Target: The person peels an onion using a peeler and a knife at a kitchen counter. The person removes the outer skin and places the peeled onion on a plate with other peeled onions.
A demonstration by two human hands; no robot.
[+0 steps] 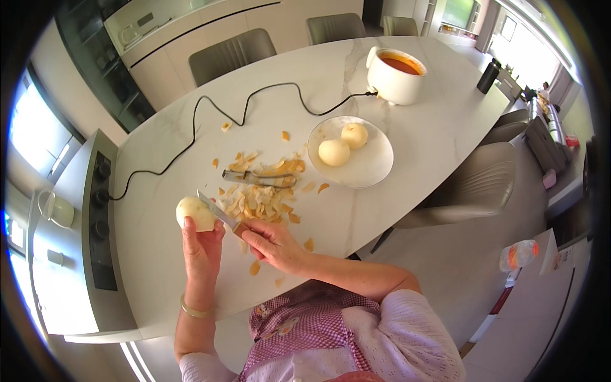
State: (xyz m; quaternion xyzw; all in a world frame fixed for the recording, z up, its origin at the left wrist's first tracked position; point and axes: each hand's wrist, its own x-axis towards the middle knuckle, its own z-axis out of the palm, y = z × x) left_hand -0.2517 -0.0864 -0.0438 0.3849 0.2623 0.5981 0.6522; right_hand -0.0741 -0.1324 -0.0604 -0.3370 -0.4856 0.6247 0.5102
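My left hand (203,248) holds up a peeled, pale round fruit (193,213), which looks like a pear. In my right hand (277,246) is a small knife (217,210) with a wooden handle, its blade lying against or just before the fruit's right side. Past my hands, a heap of peelings (262,200) is spread on the marble-look table. On top of the heap rests a peeler (260,179). Two more peeled fruits (334,153) sit on a white plate (367,167) to the right of the peelings.
A white electric pot (396,83) with reddish-orange contents stands at the far right. Its black cord (243,112) winds across the table (420,129) to a socket panel (101,196) at left. A black bottle (489,76) stands near the right edge; chairs (234,52) surround the table.
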